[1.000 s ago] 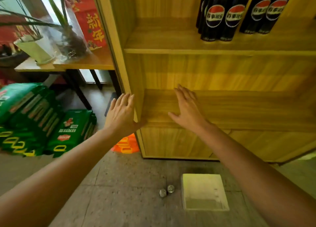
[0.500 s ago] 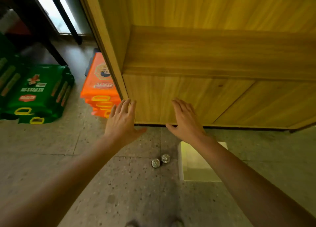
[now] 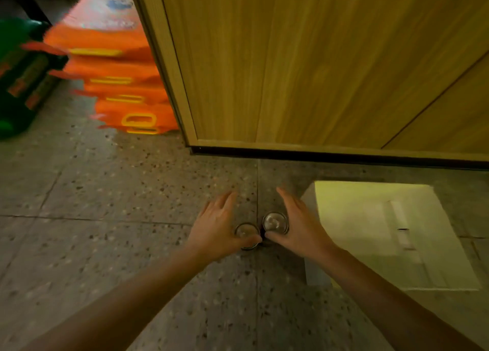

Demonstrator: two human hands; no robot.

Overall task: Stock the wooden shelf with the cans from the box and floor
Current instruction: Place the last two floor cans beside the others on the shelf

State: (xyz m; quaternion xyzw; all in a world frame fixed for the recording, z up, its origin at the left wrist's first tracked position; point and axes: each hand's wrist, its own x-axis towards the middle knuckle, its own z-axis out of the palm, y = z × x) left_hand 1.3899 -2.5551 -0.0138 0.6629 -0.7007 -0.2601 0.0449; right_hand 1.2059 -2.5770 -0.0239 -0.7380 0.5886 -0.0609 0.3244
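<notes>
Two cans stand upright side by side on the speckled floor, seen from above by their silver tops: the left can (image 3: pixel 247 231) and the right can (image 3: pixel 275 222). My left hand (image 3: pixel 218 227) lies against the left can's outer side, fingers spread forward, thumb curling under it. Against the right can's outer side sits my right hand (image 3: pixel 299 225), thumb at the can's near edge. Neither hand has closed around its can. The wooden shelf (image 3: pixel 304 65) shows only its lower panel, straight ahead. An open white box (image 3: pixel 375 234) sits on the floor just right of my right hand.
Orange packs (image 3: pixel 119 86) are stacked on the floor against the shelf's left side. Green packs (image 3: pixel 18 81) lie further left. The floor (image 3: pixel 105 205) is grey terrazzo tile.
My view has dropped from the shelf boards to the floor. Both hands have come down from the shelf front to either side of the two cans.
</notes>
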